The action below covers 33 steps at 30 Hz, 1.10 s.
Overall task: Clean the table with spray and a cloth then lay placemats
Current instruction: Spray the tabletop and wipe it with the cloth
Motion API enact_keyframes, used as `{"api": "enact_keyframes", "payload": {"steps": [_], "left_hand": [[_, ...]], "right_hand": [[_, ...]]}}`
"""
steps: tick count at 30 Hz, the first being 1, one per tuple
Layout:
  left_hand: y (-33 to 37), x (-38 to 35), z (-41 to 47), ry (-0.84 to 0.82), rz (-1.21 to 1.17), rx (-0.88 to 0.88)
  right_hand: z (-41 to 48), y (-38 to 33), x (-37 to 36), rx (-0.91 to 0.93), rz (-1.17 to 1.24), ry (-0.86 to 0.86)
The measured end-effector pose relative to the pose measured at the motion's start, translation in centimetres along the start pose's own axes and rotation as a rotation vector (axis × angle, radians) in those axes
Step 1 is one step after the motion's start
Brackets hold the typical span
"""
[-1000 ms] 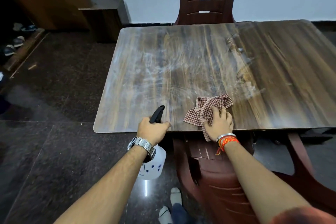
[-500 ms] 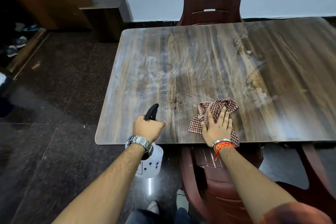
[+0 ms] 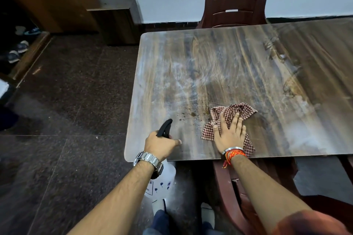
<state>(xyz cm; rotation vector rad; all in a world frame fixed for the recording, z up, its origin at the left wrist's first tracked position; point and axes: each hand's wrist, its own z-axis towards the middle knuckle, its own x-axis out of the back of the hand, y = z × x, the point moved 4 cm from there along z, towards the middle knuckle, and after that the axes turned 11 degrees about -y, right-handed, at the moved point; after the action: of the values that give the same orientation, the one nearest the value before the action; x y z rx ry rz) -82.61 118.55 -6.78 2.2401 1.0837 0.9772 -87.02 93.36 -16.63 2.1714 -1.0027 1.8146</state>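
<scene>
A wood-grain table (image 3: pixel 238 66) fills the right of the view, streaked with pale smears and a few dark droplets near its front edge. My right hand (image 3: pixel 228 133) lies flat, fingers spread, on a red-and-white checked cloth (image 3: pixel 236 110) near that edge. My left hand (image 3: pixel 159 144) grips the black trigger head of a white spray bottle (image 3: pixel 162 181), which hangs below the table's front left corner. No placemats are in view.
A dark red plastic chair (image 3: pixel 236 0) stands at the table's far side against the wall. Another red chair (image 3: pixel 235 187) is tucked under the near edge by my right arm. A dark wooden cabinet (image 3: pixel 116 19) and shoes (image 3: pixel 18 49) sit at the left.
My right hand has slid the cloth forward and slightly left along the front edge. The left hand with the bottle has kept its place at the corner.
</scene>
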Motion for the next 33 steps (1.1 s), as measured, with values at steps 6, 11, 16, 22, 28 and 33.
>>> {"api": "enact_keyframes", "payload": {"steps": [6, 11, 16, 22, 28, 33], "left_hand": [[-3.0, 5.8, 1.7, 0.097, 0.026, 0.035], [-3.6, 10.4, 2.8, 0.178, 0.002, 0.004], [-2.8, 11.3, 4.0, 0.135, 0.052, -0.027], [-1.9, 9.4, 4.2, 0.040, 0.071, -0.045], [-2.1, 8.7, 3.6, 0.025, 0.075, -0.037], [-2.0, 9.2, 3.2, 0.053, 0.082, -0.064]], "right_hand": [[0.8, -11.2, -3.5, 0.173, -0.102, -0.041], [-6.1, -24.1, -9.9, 0.639, -0.312, -0.260], [-7.7, -24.7, -10.6, 0.758, -0.353, -0.333], [-4.8, -12.3, -6.1, 0.224, -0.149, -0.080], [-4.1, -0.6, -2.2, -0.419, 0.064, 0.091], [-6.3, -8.5, -5.1, -0.210, 0.008, 0.092]]}}
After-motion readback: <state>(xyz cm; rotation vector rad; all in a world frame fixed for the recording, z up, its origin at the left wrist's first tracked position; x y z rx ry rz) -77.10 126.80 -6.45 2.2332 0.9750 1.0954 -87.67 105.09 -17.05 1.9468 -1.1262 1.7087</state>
